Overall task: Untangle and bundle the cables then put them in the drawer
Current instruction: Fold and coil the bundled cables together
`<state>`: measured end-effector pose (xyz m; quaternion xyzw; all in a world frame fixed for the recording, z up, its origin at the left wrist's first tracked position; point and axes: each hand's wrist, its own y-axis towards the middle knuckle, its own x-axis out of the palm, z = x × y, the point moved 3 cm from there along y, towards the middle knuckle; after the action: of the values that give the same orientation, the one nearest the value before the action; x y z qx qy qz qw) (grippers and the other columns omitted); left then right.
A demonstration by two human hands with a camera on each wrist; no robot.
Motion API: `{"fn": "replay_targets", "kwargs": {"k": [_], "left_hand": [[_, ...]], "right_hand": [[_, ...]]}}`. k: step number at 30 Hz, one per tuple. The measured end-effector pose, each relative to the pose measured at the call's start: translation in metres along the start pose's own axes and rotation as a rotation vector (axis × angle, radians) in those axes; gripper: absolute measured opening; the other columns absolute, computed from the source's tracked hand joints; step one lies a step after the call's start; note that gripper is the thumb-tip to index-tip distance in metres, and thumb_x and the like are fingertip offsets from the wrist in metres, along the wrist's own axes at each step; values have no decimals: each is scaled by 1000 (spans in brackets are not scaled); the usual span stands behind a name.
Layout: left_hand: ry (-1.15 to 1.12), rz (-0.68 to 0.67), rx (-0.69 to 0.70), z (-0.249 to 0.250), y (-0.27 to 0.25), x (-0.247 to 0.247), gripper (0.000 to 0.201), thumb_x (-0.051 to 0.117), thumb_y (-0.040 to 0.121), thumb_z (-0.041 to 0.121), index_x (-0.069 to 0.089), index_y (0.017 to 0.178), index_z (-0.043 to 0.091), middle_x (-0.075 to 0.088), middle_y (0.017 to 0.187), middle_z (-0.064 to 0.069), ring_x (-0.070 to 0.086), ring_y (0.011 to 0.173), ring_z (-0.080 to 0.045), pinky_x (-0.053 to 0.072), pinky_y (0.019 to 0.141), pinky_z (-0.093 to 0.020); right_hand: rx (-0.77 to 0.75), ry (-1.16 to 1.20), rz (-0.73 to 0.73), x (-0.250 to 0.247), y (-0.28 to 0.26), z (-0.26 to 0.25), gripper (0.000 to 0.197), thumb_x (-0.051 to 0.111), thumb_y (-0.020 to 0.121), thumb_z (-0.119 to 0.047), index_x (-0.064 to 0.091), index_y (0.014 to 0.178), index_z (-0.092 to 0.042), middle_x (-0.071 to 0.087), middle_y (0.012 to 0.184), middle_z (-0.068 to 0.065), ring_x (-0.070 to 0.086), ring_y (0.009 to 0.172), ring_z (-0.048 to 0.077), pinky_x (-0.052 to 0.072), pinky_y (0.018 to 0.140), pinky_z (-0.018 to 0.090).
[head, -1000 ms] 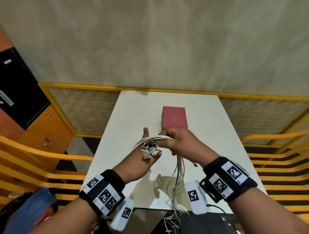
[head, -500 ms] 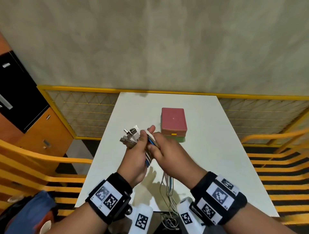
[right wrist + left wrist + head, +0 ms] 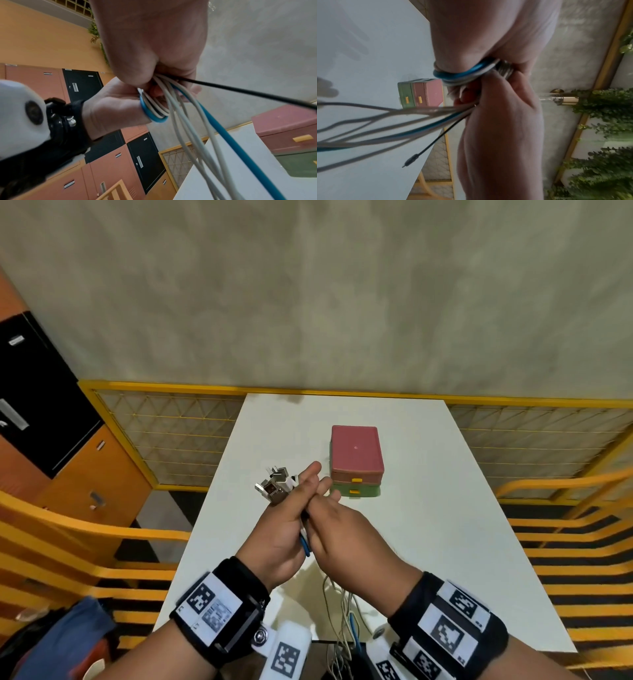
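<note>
Several white cables, a blue one and a thin black one (image 3: 342, 611) hang from my two hands over the white table's (image 3: 445, 508) near edge. My left hand (image 3: 291, 518) grips them, and their metal plugs (image 3: 274, 489) stick out to its left. A blue and white loop (image 3: 154, 116) lies round that hand. My right hand (image 3: 342, 525) grips the same strands (image 3: 197, 128) just beside it. The black cable's jack (image 3: 412, 159) dangles free. The drawer unit (image 3: 356, 453), pink over green with yellow handles, stands shut just beyond my hands.
A yellow mesh fence (image 3: 171, 433) borders the table behind and at both sides. Orange and black lockers (image 3: 51, 422) stand at the left. Yellow rails (image 3: 565, 542) run along the right. A blue cloth (image 3: 68, 638) lies at the bottom left.
My left hand, palm up under the plugs a second ago, has turned and curled round the cables. Both hands have come close together, and the plugs now point left.
</note>
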<state>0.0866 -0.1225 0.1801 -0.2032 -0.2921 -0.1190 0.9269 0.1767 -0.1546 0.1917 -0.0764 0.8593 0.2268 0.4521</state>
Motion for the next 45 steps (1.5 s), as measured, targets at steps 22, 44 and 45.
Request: {"fn": "replay_targets", "kwargs": {"k": [22, 44, 45], "left_hand": [[-51, -549, -126, 48, -17, -1, 50, 63, 90, 31, 55, 138, 17, 71, 116, -18, 49, 38, -1, 37, 41, -17], [1103, -470, -249, -15, -26, -28, 11, 53, 99, 18, 51, 90, 24, 44, 69, 15, 36, 56, 1, 34, 58, -13], [1090, -467, -225, -14, -24, -28, 13, 52, 99, 15, 49, 88, 22, 40, 69, 13, 33, 57, -2, 32, 58, -15]], "right_hand": [[464, 678, -434, 19, -26, 53, 12, 66, 82, -15, 59, 75, -21, 55, 61, 1, 53, 50, 18, 44, 57, 35], [154, -189, -569, 2, 6, 28, 5, 56, 84, -15, 53, 88, -17, 65, 96, 7, 61, 86, 29, 50, 72, 38], [146, -169, -548, -1, 5, 27, 6, 52, 87, -18, 55, 92, -15, 63, 97, 7, 60, 87, 28, 50, 74, 39]]}}
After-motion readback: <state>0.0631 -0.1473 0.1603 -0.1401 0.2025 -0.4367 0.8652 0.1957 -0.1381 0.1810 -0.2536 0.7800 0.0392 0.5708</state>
